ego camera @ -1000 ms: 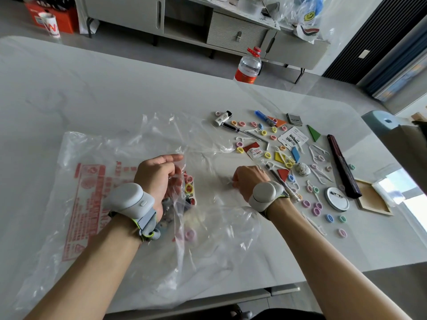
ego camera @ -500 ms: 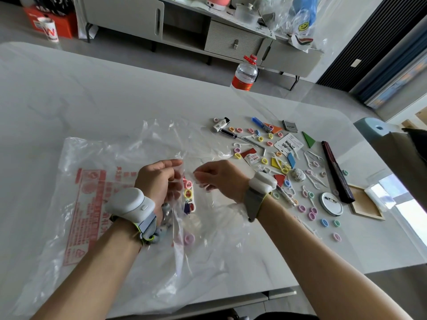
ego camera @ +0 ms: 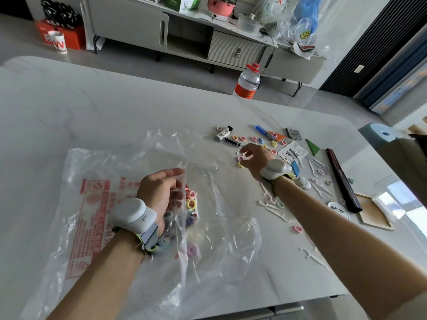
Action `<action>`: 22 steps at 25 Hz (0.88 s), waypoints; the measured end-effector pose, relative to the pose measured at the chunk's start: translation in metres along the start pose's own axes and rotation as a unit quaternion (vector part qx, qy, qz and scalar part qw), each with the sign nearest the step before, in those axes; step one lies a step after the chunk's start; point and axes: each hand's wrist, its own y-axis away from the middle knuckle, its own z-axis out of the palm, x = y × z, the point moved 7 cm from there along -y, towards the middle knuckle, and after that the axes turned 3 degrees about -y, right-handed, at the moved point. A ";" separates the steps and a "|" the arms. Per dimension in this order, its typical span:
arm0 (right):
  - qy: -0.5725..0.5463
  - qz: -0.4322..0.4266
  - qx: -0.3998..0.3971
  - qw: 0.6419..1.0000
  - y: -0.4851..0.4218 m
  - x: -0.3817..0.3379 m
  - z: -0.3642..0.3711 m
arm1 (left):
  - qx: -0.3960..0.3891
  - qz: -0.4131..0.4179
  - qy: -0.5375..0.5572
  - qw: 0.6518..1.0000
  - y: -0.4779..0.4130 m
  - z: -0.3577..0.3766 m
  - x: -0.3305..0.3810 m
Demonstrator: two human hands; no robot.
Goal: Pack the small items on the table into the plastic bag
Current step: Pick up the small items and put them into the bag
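Now our left hand [ego camera: 159, 192] grips the limp clear plastic bag [ego camera: 104, 172]; our right hand [ego camera: 255, 155], grip wide, hovers over a light yellow ring [ego camera: 241, 165], likely pinchable at its rim.

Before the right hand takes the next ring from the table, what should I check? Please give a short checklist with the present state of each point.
1. Left hand grips the plastic bag at its mouth: ok.
2. Packed rings lie inside the bag: ok.
3. Right hand holds nothing: ok, fingers spread.
4. Right hand is above the yellow ring: ok.
5. Fingertips touch that ring: cannot tell.
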 end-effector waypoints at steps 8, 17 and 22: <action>0.150 -0.011 -0.075 0.986 -0.033 0.000 0.031 | 0.014 0.012 -0.047 0.999 -0.006 -0.005 0.001; 0.104 0.033 0.012 0.994 -0.051 0.013 -0.003 | 0.001 0.008 -0.038 0.999 -0.013 -0.006 -0.004; 0.238 0.006 -0.058 0.969 -0.055 0.010 0.009 | -0.001 0.009 -0.046 0.999 -0.017 -0.006 -0.005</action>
